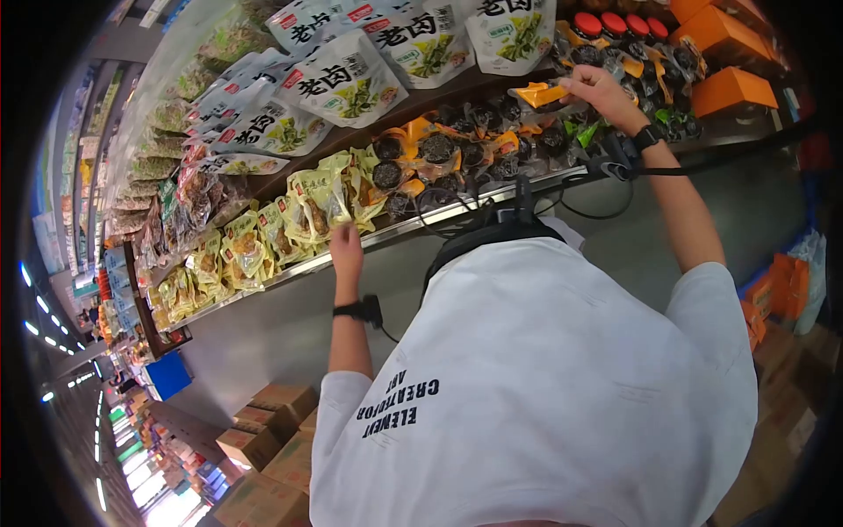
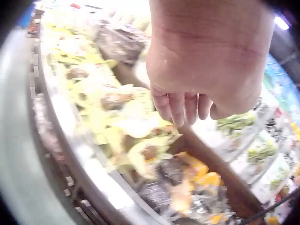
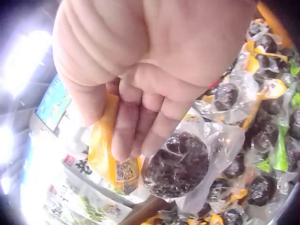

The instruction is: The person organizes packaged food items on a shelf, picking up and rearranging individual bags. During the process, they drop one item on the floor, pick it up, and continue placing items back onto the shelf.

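My right hand [image 1: 604, 95] pinches the orange wrapper of a clear packet [image 1: 540, 94] over the rear edge of the dark round packets. Seen by the right wrist camera, thumb and fingers of the right hand [image 3: 150, 51] grip the orange strip [image 3: 104, 145], and a dark, round, rough-surfaced item [image 3: 176, 164] in clear plastic hangs beside the fingertips. The left hand [image 1: 347, 249] is near the front edge of the yellow-green packets [image 1: 313, 202]. In the left wrist view the left hand [image 2: 206, 65] hangs over such packets [image 2: 117, 101], fingers loosely bent, nothing visible in them.
White pouches with black lettering [image 1: 342, 79] stand along the back. Dark round packets [image 1: 436, 149] fill the middle of the shelf, with red-lidded jars [image 1: 615, 25] and orange boxes [image 1: 733, 90] at the right. A metal rim [image 1: 386, 230] edges the front; black cables [image 1: 606, 211] cross it.
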### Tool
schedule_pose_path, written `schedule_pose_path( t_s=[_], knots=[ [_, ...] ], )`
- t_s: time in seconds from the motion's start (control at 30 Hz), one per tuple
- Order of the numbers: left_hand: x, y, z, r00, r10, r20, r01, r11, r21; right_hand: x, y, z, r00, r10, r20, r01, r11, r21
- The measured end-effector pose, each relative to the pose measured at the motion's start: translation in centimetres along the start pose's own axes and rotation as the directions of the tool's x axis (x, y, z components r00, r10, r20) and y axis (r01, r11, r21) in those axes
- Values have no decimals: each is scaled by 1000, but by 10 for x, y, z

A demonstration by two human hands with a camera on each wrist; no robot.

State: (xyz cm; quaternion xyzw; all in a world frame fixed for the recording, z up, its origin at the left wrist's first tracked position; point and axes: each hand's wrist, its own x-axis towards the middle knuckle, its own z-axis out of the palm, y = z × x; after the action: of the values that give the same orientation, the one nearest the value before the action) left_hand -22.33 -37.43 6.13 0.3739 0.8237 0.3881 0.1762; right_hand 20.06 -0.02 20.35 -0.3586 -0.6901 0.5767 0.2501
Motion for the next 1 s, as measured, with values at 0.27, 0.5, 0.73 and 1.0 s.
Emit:
schedule_pose_path(
  t_s=[0.27,0.5,0.73,1.0],
  knots=[
    [102,251,13,824,518,229,-384,808,-446,30,-98,69,887,-276,370,374,900,-224],
    [94,253,46,505,302,809,511,650,-562,9,-145,120,780,-218,587,340,934,-105],
    [46,232,59,599,123,791,656,492,-573,6,-120,120,802,-261,537,357,930,-82],
    [36,206,54,497,442,747,685,328,-651,10,-124,140,837,-281,469,313,950,10]
  ],
)
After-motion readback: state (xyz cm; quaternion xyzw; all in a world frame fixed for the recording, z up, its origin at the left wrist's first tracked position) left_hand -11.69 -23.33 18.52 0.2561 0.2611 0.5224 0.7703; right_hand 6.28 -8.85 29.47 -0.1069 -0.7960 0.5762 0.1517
